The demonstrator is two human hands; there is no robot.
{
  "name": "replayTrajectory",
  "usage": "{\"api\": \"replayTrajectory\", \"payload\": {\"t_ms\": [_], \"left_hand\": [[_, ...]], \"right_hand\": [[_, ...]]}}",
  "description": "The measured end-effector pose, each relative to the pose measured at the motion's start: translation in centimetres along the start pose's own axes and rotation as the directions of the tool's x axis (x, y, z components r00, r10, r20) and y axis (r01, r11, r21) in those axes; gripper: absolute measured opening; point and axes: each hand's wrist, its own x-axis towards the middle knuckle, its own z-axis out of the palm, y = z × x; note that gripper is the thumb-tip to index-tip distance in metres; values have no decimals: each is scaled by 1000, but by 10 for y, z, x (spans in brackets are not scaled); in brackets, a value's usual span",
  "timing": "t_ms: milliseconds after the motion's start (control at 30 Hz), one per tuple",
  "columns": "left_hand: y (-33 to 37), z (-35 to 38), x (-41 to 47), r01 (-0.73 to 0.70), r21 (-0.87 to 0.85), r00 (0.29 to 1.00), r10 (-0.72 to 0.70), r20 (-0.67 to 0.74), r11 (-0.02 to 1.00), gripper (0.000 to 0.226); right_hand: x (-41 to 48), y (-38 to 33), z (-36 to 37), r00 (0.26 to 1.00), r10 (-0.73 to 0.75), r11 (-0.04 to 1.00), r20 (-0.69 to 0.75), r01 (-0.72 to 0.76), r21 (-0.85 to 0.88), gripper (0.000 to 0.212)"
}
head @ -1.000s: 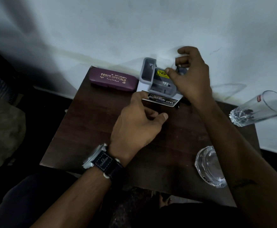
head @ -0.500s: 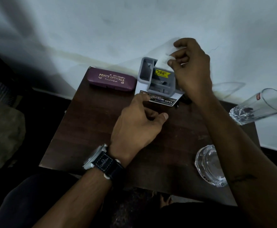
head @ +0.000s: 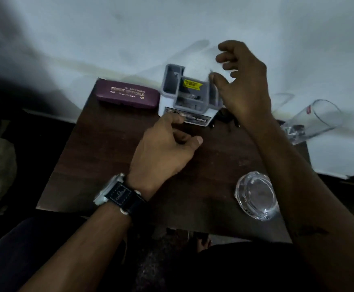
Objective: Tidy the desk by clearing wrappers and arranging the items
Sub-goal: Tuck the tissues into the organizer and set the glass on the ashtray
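Observation:
A grey and white desk organizer (head: 173, 86) with a yellow sticker stands at the back of the dark wooden table (head: 100, 157). My right hand (head: 245, 85) hovers over its right side, thumb and finger pinched on a thin clear wrapper (head: 197, 60) that rises from the organizer; the film is faint and blurred. My left hand (head: 163, 150), with a watch on its wrist, rests on the table in front of the organizer. Its fingers are loosely curled and its index fingertip touches the label on the organizer's base.
A purple spectacle case (head: 127, 94) lies left of the organizer against the white wall. A drinking glass (head: 317, 120) lies on its side at the table's right back corner. A glass ashtray (head: 256, 194) sits near the right front edge. Something dark (head: 224, 118) lies behind my right wrist.
My right hand has lifted up and to the right, and the clear wrapper has come up off the organizer with it. My left hand has stayed at the organizer's base.

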Motion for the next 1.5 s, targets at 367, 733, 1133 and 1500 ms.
{"api": "replayTrajectory", "payload": {"t_ms": [367,733,1133,1500], "left_hand": [[13,27,-6,-95,149,983,69,172,984,42],[44,61,-24,-218,276,953,143,266,936,44],[52,146,-77,-689,554,722,379,578,468,105],[41,156,-61,-568,523,812,327,484,636,107]], "right_hand": [[-73,-6,-27,987,154,983,-47,-148,111,35],[-115,11,-66,973,232,966,-23,-227,128,31],[-138,50,-102,953,303,950,14,-303,76,21],[-137,66,-108,947,322,943,20,-322,83,21]]}}
